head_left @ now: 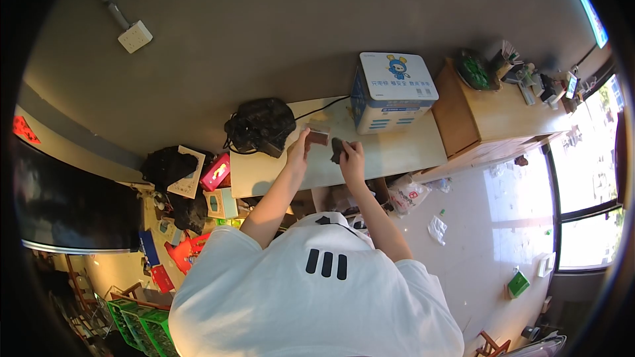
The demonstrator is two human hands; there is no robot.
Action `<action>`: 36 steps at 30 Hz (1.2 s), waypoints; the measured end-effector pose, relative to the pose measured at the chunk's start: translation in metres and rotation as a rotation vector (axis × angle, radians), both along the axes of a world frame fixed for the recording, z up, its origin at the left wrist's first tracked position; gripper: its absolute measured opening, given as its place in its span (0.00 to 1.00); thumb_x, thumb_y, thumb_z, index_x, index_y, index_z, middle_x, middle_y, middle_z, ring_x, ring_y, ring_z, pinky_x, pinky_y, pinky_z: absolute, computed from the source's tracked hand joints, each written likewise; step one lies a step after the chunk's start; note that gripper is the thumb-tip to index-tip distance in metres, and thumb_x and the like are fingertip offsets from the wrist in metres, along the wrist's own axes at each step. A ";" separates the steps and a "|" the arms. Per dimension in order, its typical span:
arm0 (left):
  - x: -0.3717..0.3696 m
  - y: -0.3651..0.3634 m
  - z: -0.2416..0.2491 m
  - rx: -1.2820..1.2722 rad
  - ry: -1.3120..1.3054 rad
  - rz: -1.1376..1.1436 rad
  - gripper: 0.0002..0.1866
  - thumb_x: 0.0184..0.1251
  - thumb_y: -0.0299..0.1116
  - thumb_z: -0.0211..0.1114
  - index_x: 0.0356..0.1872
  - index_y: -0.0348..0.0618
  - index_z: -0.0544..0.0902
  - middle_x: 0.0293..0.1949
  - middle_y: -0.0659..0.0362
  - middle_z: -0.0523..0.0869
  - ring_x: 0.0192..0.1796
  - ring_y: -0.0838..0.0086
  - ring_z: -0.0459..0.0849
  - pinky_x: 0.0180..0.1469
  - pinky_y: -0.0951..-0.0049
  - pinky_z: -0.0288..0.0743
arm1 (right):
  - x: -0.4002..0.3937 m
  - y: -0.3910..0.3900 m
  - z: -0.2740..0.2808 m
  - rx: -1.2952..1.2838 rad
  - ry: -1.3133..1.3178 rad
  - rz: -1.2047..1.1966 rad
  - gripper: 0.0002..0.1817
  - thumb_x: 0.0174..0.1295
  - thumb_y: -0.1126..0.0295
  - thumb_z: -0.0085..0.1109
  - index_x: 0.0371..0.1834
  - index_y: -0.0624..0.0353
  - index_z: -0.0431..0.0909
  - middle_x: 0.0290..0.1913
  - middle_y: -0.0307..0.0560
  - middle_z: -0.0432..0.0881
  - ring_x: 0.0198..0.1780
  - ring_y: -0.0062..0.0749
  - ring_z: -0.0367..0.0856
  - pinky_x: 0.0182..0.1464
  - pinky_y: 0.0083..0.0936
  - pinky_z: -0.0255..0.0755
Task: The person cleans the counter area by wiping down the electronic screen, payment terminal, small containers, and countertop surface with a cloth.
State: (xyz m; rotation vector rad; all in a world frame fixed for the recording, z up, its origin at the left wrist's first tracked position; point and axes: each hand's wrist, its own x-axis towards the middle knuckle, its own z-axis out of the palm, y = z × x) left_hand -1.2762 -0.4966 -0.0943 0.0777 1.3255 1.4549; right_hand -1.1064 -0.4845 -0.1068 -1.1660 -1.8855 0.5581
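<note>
White T-shirt (324, 304) with three black bars across it fills the near foreground, seen by me from my remote post through the head camera. Beyond it, both forearms stretch over a pale table (410, 153). On the left, the left hand (299, 147) grips a flat brown piece (318, 137) with a clear edge, fingers drawn narrow around it. Just to its right, the right hand (352, 155) pinches a dark, limp piece (337, 150) between thumb and fingers; I cannot tell what either item is. The two pieces are apart, held above the middle of the tabletop. At the table's far left sits a black bag (264, 125); at far right stands a white-and-blue box (395, 96), beside a wooden cabinet (496, 112). Near the table's left edge lies a pink box (215, 172); a clear plastic bag (436, 229) lies on the floor at right.
</note>
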 end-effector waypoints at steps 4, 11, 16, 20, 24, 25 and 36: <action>0.004 -0.002 -0.007 -0.049 0.174 -0.036 0.18 0.49 0.52 0.75 0.27 0.52 0.81 0.25 0.70 0.77 0.26 0.86 0.71 0.30 0.83 0.61 | -0.002 -0.007 0.022 0.015 0.080 -0.070 0.19 0.54 0.82 0.55 0.51 0.66 0.79 0.41 0.55 0.73 0.42 0.49 0.76 0.45 0.35 0.72; 0.018 -0.015 0.025 0.324 0.386 -0.092 0.17 0.51 0.45 0.76 0.27 0.45 0.79 0.25 0.66 0.77 0.29 0.82 0.72 0.32 0.81 0.63 | 0.014 -0.001 0.019 0.009 0.152 -0.071 0.18 0.54 0.84 0.55 0.50 0.64 0.80 0.41 0.55 0.73 0.42 0.48 0.76 0.45 0.34 0.72; 0.002 -0.025 0.034 0.392 1.337 -0.255 0.24 0.38 0.39 0.78 0.37 0.41 0.79 0.35 0.59 0.81 0.40 0.69 0.78 0.50 0.67 0.65 | 0.018 0.000 0.049 0.142 0.185 -0.044 0.21 0.55 0.85 0.53 0.52 0.60 0.80 0.42 0.54 0.72 0.43 0.47 0.74 0.46 0.35 0.71; -0.004 -0.030 0.040 0.654 1.594 -0.351 0.28 0.34 0.37 0.78 0.42 0.43 0.79 0.39 0.58 0.80 0.46 0.64 0.77 0.56 0.62 0.60 | 0.010 -0.001 0.040 0.190 0.073 0.110 0.20 0.54 0.85 0.55 0.50 0.60 0.80 0.43 0.54 0.73 0.46 0.50 0.72 0.49 0.37 0.70; -0.011 -0.034 0.051 0.831 1.794 -0.407 0.34 0.32 0.37 0.79 0.49 0.44 0.78 0.45 0.60 0.81 0.49 0.67 0.77 0.57 0.62 0.59 | 0.022 0.009 0.018 0.053 0.054 0.138 0.19 0.54 0.86 0.53 0.48 0.61 0.81 0.44 0.53 0.73 0.47 0.49 0.74 0.49 0.37 0.71; -0.011 -0.036 0.055 0.831 1.792 -0.407 0.34 0.32 0.37 0.79 0.49 0.44 0.78 0.45 0.60 0.81 0.49 0.67 0.77 0.57 0.62 0.59 | 0.025 0.006 0.026 0.033 0.148 0.097 0.19 0.54 0.87 0.53 0.49 0.60 0.82 0.43 0.52 0.74 0.45 0.46 0.75 0.48 0.33 0.71; -0.013 -0.055 0.052 0.914 1.930 -0.673 0.40 0.36 0.42 0.76 0.58 0.46 0.74 0.54 0.62 0.78 0.55 0.71 0.75 0.60 0.61 0.58 | 0.031 0.012 0.054 0.091 0.049 0.207 0.19 0.54 0.86 0.53 0.46 0.57 0.82 0.45 0.52 0.74 0.50 0.49 0.73 0.51 0.35 0.70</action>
